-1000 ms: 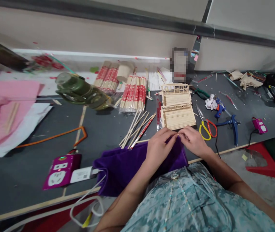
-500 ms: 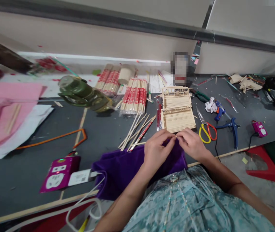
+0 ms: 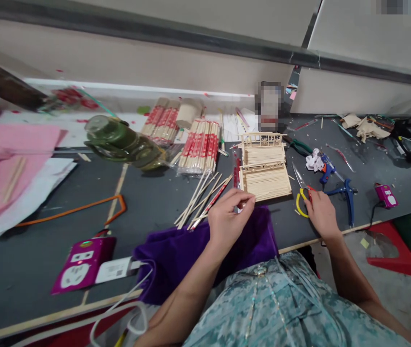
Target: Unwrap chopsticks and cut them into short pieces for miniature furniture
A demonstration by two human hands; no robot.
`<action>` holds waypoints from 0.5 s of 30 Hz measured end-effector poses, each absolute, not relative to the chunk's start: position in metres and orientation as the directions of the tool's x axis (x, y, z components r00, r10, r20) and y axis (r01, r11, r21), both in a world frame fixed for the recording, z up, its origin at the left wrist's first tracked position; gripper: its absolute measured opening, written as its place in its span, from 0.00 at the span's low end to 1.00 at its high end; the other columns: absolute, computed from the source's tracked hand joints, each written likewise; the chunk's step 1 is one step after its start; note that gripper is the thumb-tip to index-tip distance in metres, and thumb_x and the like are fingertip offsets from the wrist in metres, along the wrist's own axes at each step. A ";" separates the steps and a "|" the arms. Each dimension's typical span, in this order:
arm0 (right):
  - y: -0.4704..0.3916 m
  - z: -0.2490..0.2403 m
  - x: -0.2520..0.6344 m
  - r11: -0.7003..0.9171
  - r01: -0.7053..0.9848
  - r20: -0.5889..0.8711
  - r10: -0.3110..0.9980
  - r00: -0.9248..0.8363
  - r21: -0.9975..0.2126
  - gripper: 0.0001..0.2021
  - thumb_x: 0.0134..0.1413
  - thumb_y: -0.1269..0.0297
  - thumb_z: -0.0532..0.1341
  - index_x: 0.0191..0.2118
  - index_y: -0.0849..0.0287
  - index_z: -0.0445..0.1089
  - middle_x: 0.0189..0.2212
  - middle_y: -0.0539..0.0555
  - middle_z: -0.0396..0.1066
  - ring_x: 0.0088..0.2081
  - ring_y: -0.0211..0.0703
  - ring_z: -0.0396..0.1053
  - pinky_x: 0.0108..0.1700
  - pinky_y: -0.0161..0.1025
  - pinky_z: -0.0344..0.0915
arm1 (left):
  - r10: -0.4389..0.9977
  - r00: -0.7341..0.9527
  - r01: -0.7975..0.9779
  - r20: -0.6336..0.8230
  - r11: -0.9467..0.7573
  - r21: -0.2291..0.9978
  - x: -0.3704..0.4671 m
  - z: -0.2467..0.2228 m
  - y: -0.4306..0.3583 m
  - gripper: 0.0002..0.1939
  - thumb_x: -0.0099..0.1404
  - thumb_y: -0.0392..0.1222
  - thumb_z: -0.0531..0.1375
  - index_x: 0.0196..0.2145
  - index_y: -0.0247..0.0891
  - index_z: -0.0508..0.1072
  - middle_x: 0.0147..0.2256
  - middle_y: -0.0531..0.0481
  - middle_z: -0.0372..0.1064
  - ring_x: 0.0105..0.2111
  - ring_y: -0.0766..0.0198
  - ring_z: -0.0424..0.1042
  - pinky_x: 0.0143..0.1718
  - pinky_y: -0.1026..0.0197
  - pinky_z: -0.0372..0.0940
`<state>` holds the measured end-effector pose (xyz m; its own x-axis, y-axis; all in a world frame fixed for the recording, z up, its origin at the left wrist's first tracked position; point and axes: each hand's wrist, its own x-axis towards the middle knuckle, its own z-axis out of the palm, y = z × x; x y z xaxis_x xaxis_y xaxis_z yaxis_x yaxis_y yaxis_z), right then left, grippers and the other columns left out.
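Note:
Above the purple cloth [image 3: 176,255], my left hand [image 3: 229,217] is closed in a pinch; what its fingertips hold is too small to make out. My right hand [image 3: 321,214] has its fingers wrapped on the handles of the scissors [image 3: 302,202], which have one yellow and one red loop and lie with blades pointing away. Just beyond my left hand stands a small model of pale sticks [image 3: 266,183] with a railing at its back. Loose sticks [image 3: 200,200] lie to the left of it.
Packs of chopsticks [image 3: 200,144] and a green bottle [image 3: 122,144] are at the back left. A blue glue gun [image 3: 328,168], a blue cutter [image 3: 349,197] and a magenta power socket [image 3: 386,195] lie to the right. Another magenta socket [image 3: 82,265] sits front left.
My hands, together at the fingertips before, are now apart. My right hand has moved right onto the scissors handles. My left hand remains pinched, slightly to the left.

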<state>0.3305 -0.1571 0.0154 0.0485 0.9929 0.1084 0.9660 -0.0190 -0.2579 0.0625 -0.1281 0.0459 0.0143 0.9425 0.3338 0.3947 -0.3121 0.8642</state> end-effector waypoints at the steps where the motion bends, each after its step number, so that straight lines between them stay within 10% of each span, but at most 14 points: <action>1: -0.158 0.006 0.338 -0.076 0.982 0.049 0.995 0.086 -0.176 0.12 0.63 0.67 0.59 0.50 0.63 0.70 0.41 0.65 0.72 0.43 0.55 0.69 0.44 0.47 0.67 | 0.947 0.007 0.379 0.321 -0.300 0.876 0.064 0.044 -0.125 0.06 0.65 0.39 0.62 0.33 0.38 0.78 0.30 0.51 0.72 0.27 0.67 0.68 0.29 0.64 0.63; 9: -0.149 -0.024 0.347 -0.108 0.977 0.035 0.993 0.116 -0.183 0.21 0.58 0.71 0.58 0.57 0.66 0.66 0.42 0.65 0.72 0.42 0.52 0.70 0.45 0.44 0.66 | 0.968 -0.028 0.244 0.248 -0.234 0.941 0.076 0.038 -0.108 0.06 0.62 0.40 0.63 0.28 0.38 0.78 0.28 0.50 0.73 0.28 0.65 0.70 0.29 0.63 0.62; 15: -0.151 -0.012 0.362 -0.245 0.589 -0.047 0.943 0.331 -0.770 0.26 0.53 0.59 0.61 0.56 0.65 0.67 0.34 0.55 0.71 0.32 0.42 0.70 0.39 0.42 0.71 | 0.968 -0.067 0.186 0.242 -0.227 0.956 0.075 0.045 -0.105 0.06 0.61 0.39 0.63 0.28 0.38 0.78 0.28 0.51 0.72 0.27 0.66 0.68 0.28 0.64 0.61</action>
